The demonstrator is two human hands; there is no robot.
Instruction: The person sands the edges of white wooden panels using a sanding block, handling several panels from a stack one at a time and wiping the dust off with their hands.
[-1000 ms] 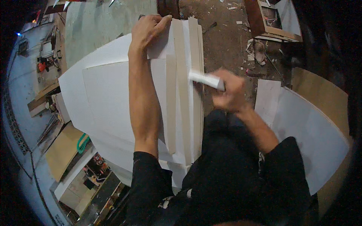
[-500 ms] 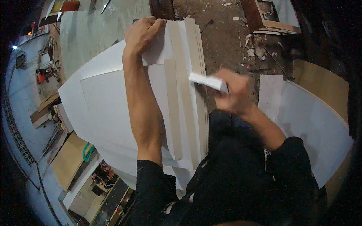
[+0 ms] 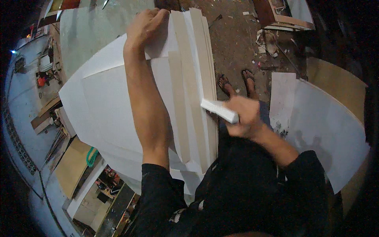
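A stack of white panels (image 3: 106, 94) lies before me, with several long beige strips (image 3: 197, 91) along its right side. My left hand (image 3: 147, 24) is at the far end of the stack, its fingers curled over the panel edge; the fingertips are partly hidden. My left forearm crosses over the white surface. In my right hand (image 3: 245, 114), slightly blurred, is a white rectangular block (image 3: 219, 110), gripped at its right end. The block's other end meets the right-hand strips, roughly midway along them, and it is tilted. I cannot tell its material.
Under the panels is a pale greenish tabletop (image 3: 98, 23). White and tan boards (image 3: 323, 122) lean at the right. Debris (image 3: 268, 43) and a wooden frame (image 3: 292, 21) lie on the brown floor. A green cord (image 3: 92, 157) hangs at the lower left.
My right hand has moved the white block nearer to me along the strips. The view has shifted a little, and sandalled feet now show beyond it. My left hand keeps its place on the edge.
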